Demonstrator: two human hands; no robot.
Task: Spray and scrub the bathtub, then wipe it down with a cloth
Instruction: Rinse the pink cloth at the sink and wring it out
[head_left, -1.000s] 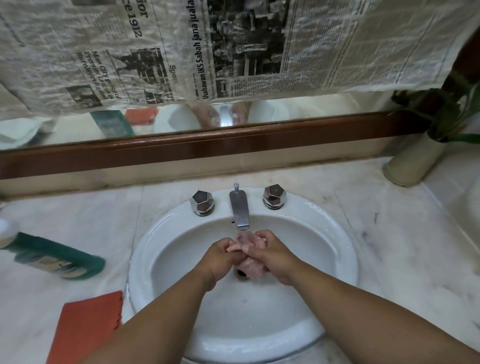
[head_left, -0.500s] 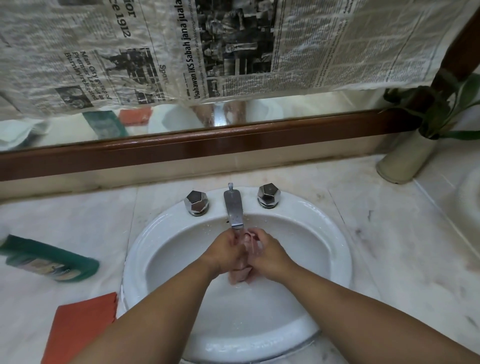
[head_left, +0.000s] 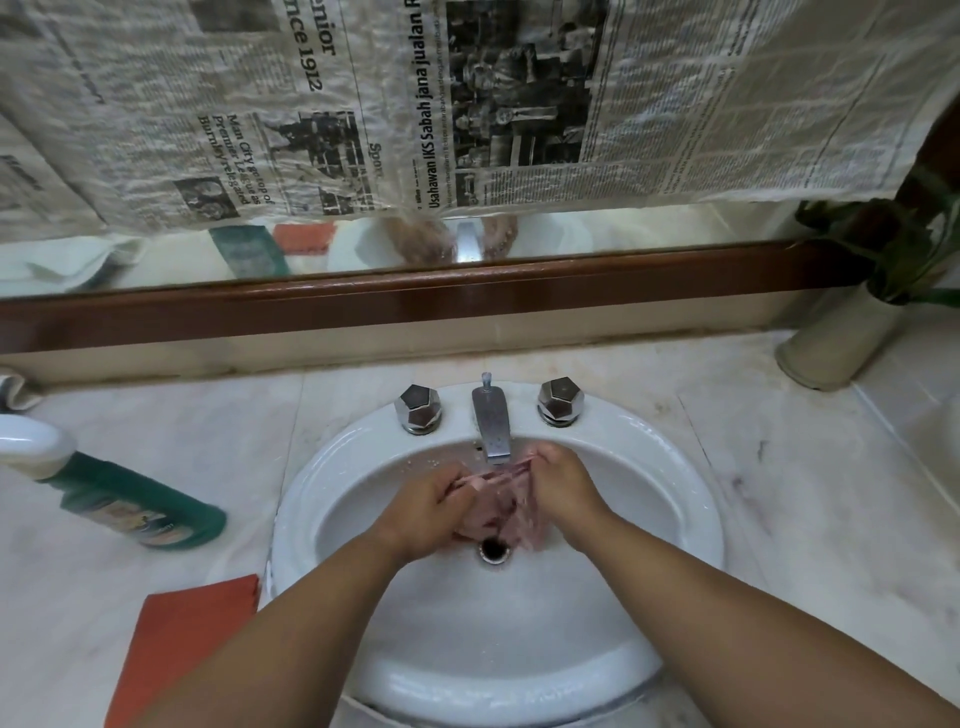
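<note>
Cloth, pink, hangs stretched between my two hands under the faucet spout, inside the basin of the white sink. My left hand grips one end of its top edge, fingers curled round the fabric. My right hand pinches the other end, just beside the tip of the spout. The hands are a little apart, with the cloth taut between them and its lower part hanging just above the drain.

Taking the drain as the centre of the clock, the spout stands at twelve, one metal knob at eleven and the other knob at one. A green bottle with a white cap lies on its side on the marble counter at nine. An orange sheet lies flat at seven, its corner close by the sink rim. A pale vase with green leaves stands at two, beside the wooden mirror frame. Newspaper covers the mirror above.
</note>
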